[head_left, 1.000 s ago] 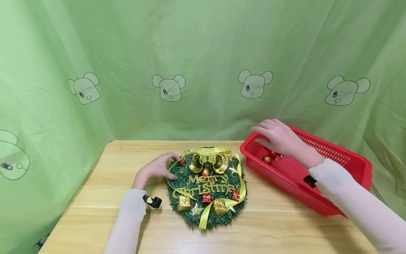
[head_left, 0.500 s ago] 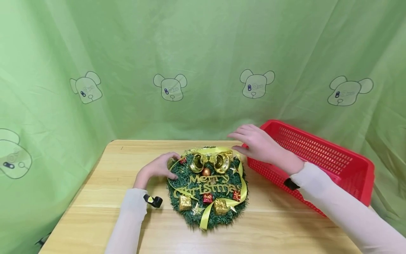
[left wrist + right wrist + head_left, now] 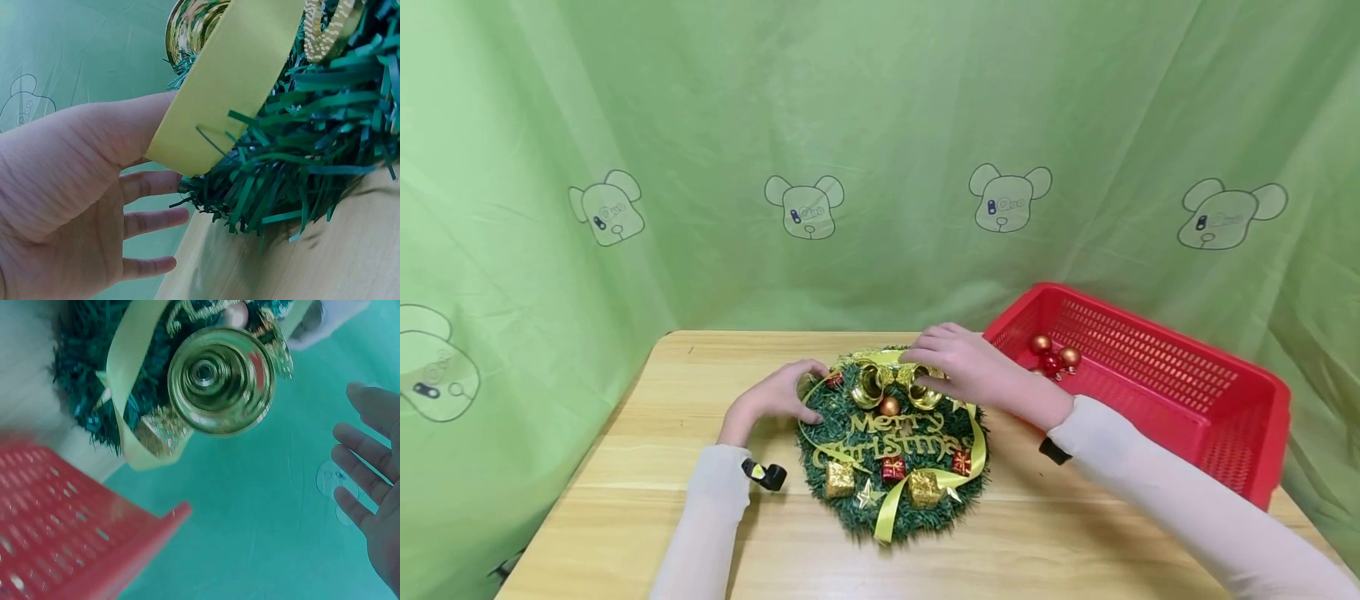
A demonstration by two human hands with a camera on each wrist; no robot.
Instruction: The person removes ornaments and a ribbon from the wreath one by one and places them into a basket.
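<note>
A green tinsel Christmas wreath (image 3: 850, 425) lies on the table with gold lettering, gold and red gift boxes, stars and yellow ribbon (image 3: 225, 87). Two gold bells (image 3: 222, 381) sit at its far edge, with a small copper ball (image 3: 890, 406) by them. My left hand (image 3: 777, 393) holds the wreath's left edge between thumb and fingers; in the left wrist view the ribbon hides the thumb tip. My right hand (image 3: 973, 371) hovers at the right bell and partly covers it in the head view. In the right wrist view its fingers (image 3: 362, 472) are spread and hold nothing.
A red plastic basket (image 3: 1150, 333) stands at the right of the table (image 3: 647, 433). Several copper and red balls (image 3: 1051, 361) lie in its left end. A green curtain (image 3: 880, 108) hangs behind the table.
My right hand has moved left from over the basket to the wreath's right bell. The balls in the basket are now uncovered. My left hand has stayed at the wreath's edge.
</note>
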